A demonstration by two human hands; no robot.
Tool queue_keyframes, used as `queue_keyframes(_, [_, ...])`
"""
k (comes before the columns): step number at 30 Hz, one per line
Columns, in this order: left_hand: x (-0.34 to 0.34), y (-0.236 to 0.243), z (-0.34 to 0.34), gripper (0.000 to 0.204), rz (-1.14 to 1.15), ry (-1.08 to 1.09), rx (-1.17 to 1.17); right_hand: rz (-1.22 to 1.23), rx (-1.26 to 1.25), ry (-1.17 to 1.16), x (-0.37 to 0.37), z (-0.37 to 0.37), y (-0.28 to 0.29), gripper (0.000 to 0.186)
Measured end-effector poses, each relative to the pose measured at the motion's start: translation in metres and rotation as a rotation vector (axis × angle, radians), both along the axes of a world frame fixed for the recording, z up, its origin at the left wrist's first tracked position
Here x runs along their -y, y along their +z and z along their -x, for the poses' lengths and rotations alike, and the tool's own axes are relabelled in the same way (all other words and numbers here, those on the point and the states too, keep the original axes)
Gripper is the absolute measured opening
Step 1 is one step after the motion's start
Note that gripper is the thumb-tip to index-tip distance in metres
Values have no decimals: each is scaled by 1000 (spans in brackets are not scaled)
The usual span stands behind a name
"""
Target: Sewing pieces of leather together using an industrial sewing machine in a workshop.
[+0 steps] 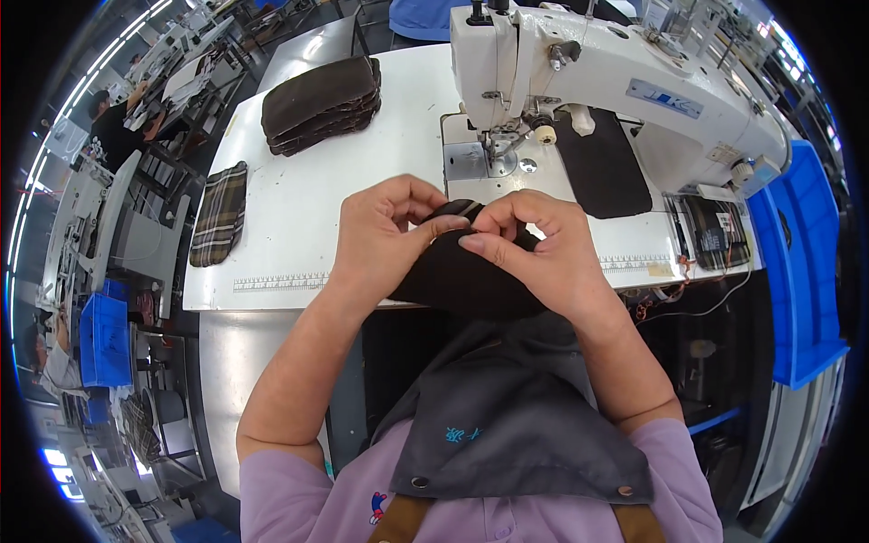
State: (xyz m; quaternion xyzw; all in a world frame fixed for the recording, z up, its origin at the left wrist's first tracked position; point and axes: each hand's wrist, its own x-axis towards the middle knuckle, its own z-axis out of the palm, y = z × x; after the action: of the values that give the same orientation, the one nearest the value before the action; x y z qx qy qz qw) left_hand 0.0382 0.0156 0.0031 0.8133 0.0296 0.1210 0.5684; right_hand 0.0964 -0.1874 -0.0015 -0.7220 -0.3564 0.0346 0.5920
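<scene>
At the table's front edge, my left hand (385, 235) and my right hand (543, 244) both pinch a dark brown fabric piece (462, 281) at its upper edge, their thumbs close together. A folded-back bit with a light stripe shows between my fingers. The fabric hangs over the edge below my hands. Just beyond them stands a white sewing machine (670, 109), with its metal needle plate (466, 161). A flat dark piece (602, 172) lies beside the needle area on the right.
The white tabletop (317, 199) holds a dark fabric stack (317, 104) and plaid pieces (217, 213) at left, more folded fabric (711, 235) at right, and a ruler strip (276, 282). Blue bins stand at right (787, 271) and left (104, 339). A co-worker (113, 127) is at back left.
</scene>
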Motion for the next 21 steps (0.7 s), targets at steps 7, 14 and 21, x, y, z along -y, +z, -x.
queue_keyframes(7, [6,0,20,15,172,-73,-14,-120,70,-57,0,-2,-4,17])
queue_keyframes(14, [17,5,31,27,270,-98,-25,-161,-165,21,5,-3,-8,19])
queue_keyframes(21, [22,1,34,20,323,-107,20,-203,-248,46,5,-1,-9,20])
